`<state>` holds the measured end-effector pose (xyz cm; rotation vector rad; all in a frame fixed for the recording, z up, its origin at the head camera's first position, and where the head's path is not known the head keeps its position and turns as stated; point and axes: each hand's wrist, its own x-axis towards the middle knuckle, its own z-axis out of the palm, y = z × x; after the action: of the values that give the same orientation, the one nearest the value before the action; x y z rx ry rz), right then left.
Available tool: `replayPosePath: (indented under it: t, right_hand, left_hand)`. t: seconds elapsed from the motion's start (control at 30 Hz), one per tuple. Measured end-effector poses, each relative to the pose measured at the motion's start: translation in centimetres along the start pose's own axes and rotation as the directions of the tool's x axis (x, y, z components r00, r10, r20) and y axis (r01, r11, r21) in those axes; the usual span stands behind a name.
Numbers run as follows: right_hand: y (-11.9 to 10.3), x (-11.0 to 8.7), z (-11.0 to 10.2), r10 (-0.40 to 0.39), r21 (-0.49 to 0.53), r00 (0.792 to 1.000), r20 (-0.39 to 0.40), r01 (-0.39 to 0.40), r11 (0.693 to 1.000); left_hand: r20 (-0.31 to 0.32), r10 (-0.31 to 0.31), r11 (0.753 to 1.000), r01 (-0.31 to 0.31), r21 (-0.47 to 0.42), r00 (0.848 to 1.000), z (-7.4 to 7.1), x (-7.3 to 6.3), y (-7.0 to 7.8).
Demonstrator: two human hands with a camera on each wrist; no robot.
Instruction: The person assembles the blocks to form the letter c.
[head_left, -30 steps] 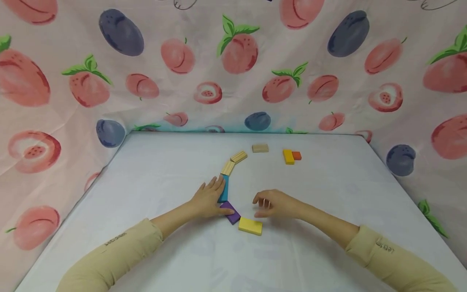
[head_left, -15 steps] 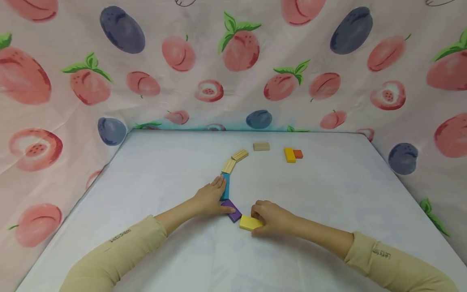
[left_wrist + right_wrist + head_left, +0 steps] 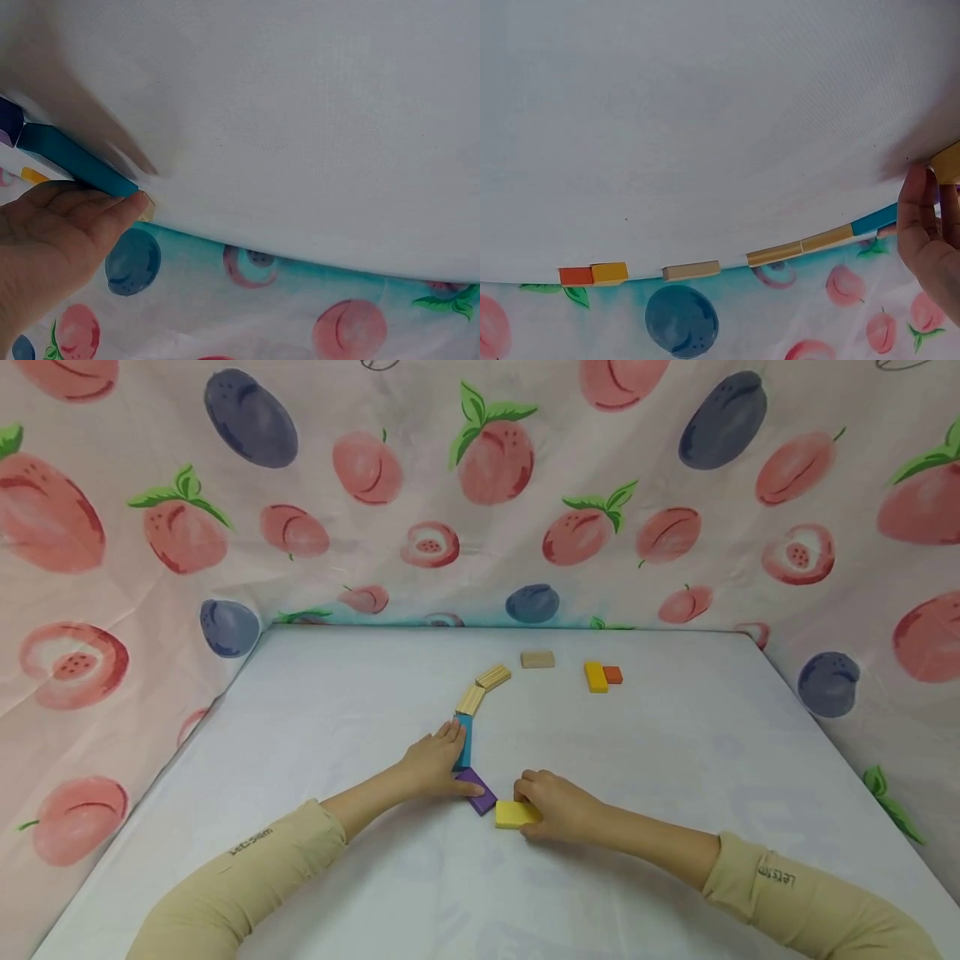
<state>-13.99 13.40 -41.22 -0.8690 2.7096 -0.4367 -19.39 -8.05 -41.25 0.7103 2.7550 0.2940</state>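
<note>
My left hand (image 3: 433,767) lies with straight fingers on the blue block (image 3: 467,745), its thumb resting on the purple block (image 3: 477,792). The yellow block (image 3: 514,815) is pinched at its right end between the thumb and fingers of my right hand (image 3: 558,806); its left end meets the purple block's lower corner. In the left wrist view the fingertips touch the far end of the blue block (image 3: 79,159). The right wrist view shows the right hand (image 3: 930,232) around the yellow block (image 3: 948,163), partly cut off by the frame edge.
Two plain wooden blocks, one (image 3: 471,700) touching the blue block and one (image 3: 493,677) beyond it, carry on the curve. A separate plain block (image 3: 537,659) lies farther back. To its right, an orange-yellow block (image 3: 596,677) touches a red-orange block (image 3: 613,675). Fruit-print cloth (image 3: 322,577) walls the white table.
My right hand has come down onto the yellow block, gripped its right end and turned it to lie nearly level. The left hand stays on the blue and purple blocks.
</note>
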Motion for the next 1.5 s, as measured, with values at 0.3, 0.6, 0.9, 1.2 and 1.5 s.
replayPosePath:
  t: [0.3,0.6,0.9,1.2,1.5]
  right_hand:
    - [0.0,0.0,-0.3,0.032,0.024,0.999,0.003,-0.032,0.999]
    - [0.1,0.0,-0.5,0.005,0.032,1.0,-0.001,-0.005,0.999]
    - [0.2,0.0,-0.6,-0.015,0.025,1.0,0.002,0.015,1.0]
    - [0.0,0.2,-0.3,0.026,0.05,1.0,0.016,-0.027,0.998]
    - [0.7,0.1,-1.3,0.095,0.154,0.993,0.073,-0.105,0.983]
  left_hand:
    - [-0.001,0.009,1.0,-0.009,0.017,1.0,-0.6,0.0,0.3]
    - [-0.002,-0.002,1.0,0.002,0.019,1.0,-0.5,0.0,0.2]
    - [-0.003,-0.014,1.0,0.014,-0.001,1.0,-0.5,-0.1,0.2]
    - [0.007,-0.025,1.0,0.025,0.0,1.0,-0.6,-0.4,0.3]
    - [0.02,0.0,1.0,0.0,0.001,1.0,-0.4,-0.1,0.3]
